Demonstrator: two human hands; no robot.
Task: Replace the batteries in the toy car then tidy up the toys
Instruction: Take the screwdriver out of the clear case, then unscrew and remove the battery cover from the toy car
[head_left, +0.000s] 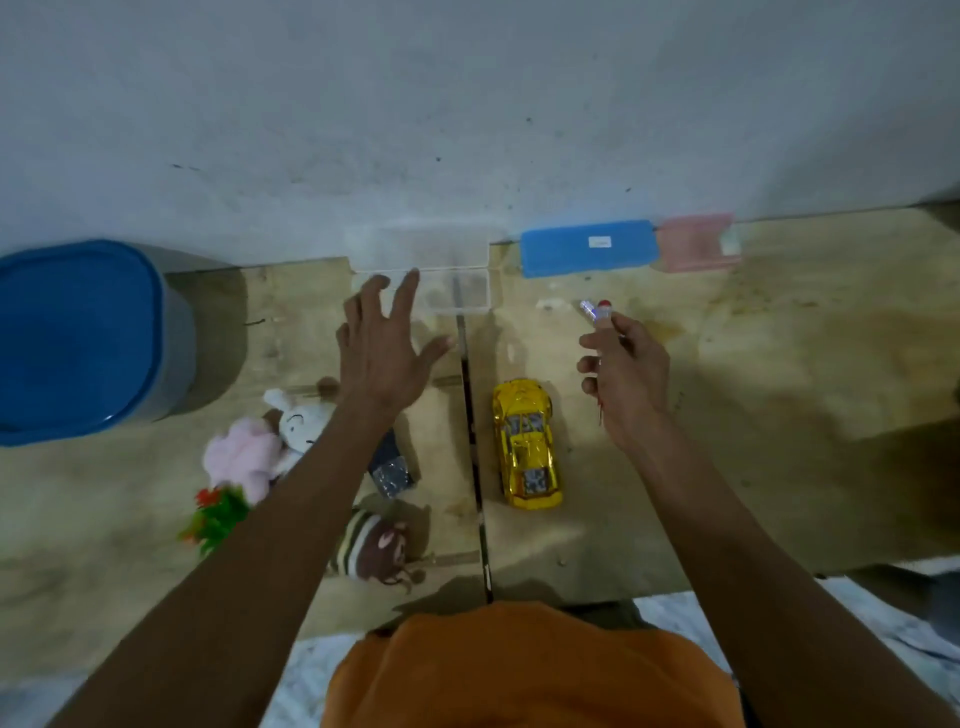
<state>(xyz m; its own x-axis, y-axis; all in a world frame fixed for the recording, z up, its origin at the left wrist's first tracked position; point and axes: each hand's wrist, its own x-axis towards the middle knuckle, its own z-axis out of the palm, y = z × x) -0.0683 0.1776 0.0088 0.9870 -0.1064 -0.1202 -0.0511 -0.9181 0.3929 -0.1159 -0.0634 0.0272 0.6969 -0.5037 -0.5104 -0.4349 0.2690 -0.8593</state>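
A shiny yellow toy car (527, 444) stands on the wooden table (727, 415), right of the centre seam. My right hand (626, 376) hovers just beyond and right of it, shut on a screwdriver (597, 312) with a clear handle and red tip. My left hand (384, 348) is open with fingers spread, its fingertips at the near edge of a clear plastic box (447, 283) by the wall. Left of the seam lie a white plush bunny (301, 421), a pink plush (241, 457), a striped brown plush (374, 545) and a dark packet (389, 470).
A large blue-lidded bin (78, 338) stands at far left. A blue case (589, 254) and a pink box (693, 241) sit against the grey wall. A small green and red plastic plant (215, 519) lies by the plushes. My orange shirt (519, 670) fills the bottom.
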